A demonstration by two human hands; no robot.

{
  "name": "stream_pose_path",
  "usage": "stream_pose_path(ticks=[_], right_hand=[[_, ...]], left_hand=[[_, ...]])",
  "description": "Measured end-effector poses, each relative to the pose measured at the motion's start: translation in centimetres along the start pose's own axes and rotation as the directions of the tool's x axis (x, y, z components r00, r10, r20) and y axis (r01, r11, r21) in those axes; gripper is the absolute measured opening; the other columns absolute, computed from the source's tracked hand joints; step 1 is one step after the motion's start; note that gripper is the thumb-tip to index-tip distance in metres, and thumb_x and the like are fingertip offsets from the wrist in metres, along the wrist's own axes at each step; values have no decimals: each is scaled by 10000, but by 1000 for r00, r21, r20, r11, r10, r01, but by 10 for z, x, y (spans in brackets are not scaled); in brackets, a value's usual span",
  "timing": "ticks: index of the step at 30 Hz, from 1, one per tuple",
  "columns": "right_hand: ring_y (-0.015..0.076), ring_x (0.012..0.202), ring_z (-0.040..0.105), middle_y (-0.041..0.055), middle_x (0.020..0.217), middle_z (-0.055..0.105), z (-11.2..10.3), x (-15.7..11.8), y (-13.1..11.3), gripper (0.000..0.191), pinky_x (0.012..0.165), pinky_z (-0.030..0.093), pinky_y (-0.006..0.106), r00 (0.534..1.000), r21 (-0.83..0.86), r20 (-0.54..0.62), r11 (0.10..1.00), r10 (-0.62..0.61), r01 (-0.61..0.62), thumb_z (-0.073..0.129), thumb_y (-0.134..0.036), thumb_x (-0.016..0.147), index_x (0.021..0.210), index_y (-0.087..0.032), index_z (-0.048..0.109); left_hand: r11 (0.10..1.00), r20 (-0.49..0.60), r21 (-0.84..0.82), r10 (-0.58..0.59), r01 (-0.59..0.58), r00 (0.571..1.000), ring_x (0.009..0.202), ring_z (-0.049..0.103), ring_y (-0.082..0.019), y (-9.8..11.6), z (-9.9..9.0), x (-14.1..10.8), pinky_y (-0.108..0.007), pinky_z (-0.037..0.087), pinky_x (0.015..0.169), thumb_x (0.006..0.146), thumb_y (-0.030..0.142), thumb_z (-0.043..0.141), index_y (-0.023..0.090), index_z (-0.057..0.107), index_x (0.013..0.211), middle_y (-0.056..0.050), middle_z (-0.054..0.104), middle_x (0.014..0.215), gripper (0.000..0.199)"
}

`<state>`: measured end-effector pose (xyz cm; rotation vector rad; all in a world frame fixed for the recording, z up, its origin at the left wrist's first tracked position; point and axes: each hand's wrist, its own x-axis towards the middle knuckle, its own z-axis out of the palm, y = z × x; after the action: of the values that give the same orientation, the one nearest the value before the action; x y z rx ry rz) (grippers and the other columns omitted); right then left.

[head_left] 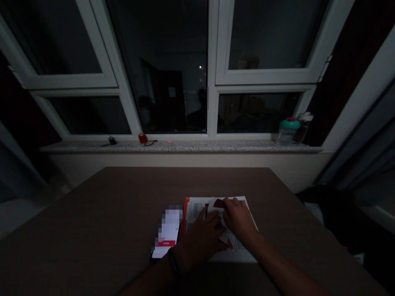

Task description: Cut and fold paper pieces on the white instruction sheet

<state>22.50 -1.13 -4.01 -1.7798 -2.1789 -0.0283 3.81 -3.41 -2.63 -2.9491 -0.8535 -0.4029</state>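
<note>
A printed booklet or flat sheet (193,210) with an orange-red left edge lies on the dark wooden table. Over it, both hands are closed on a piece of white paper (212,204) with dark red patches; it looks partly folded. My left hand (205,231), a dark band at its wrist, has its fingers curled round the paper's near side. My right hand (239,216) pinches the upper right part of the paper. Between the hands, much of the paper is hidden. Left of the booklet lies a phone (169,226) with its screen lit, touching or nearly touching it.
The table (92,230) reaches toward a speckled stone windowsill (191,145). On the sill stand a small red jar (142,138), a small dark item (111,140), and a clear bottle with a teal lid (288,131) beside another bottle (304,127). Grey curtains hang at both sides.
</note>
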Motion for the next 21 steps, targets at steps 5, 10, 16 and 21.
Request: stream_pose_path(ticks=[5, 10, 16, 21], right_hand=[[284, 1020, 569, 117, 1047, 696, 0, 0, -1, 232, 897, 339, 380, 999, 22, -31, 1000, -17, 17, 520, -110, 864, 1067, -166, 617], [266, 976, 571, 91, 1009, 684, -1, -2, 2, 162, 875, 370, 374, 992, 159, -123, 987, -17, 36, 544, -214, 913, 1047, -185, 630], [242, 886, 547, 66, 885, 607, 0, -10, 21, 110, 812, 411, 366, 956, 311, -265, 927, -128, 211, 496, -202, 936, 946, -189, 604], [234, 950, 543, 62, 941, 611, -1, -15, 31, 196, 846, 427, 379, 906, 373, -267, 832, -328, 411, 441, -107, 924, 1009, -206, 589]], left_hand=[[1000, 20, -17, -5, 5, 1000, 1385, 385, -271, -1, 1, -1, -516, 192, 1190, 940, 550, 596, 251, 640, 1163, -61, 600, 1282, 375], [997, -3, -34, -70, 70, 998, 1383, 388, -262, -6, 4, -2, -511, 181, 1199, 925, 539, 629, 236, 593, 1250, -64, 573, 1356, 446], [991, 25, -72, -111, 113, 993, 1399, 368, -251, -16, 5, -5, -509, 142, 1210, 919, 433, 677, 231, 604, 1205, -53, 583, 1340, 358], [991, 10, -91, -94, 94, 996, 1388, 380, -257, -16, 1, -5, -513, 100, 1213, 925, 417, 668, 237, 621, 1139, -45, 612, 1281, 284]])
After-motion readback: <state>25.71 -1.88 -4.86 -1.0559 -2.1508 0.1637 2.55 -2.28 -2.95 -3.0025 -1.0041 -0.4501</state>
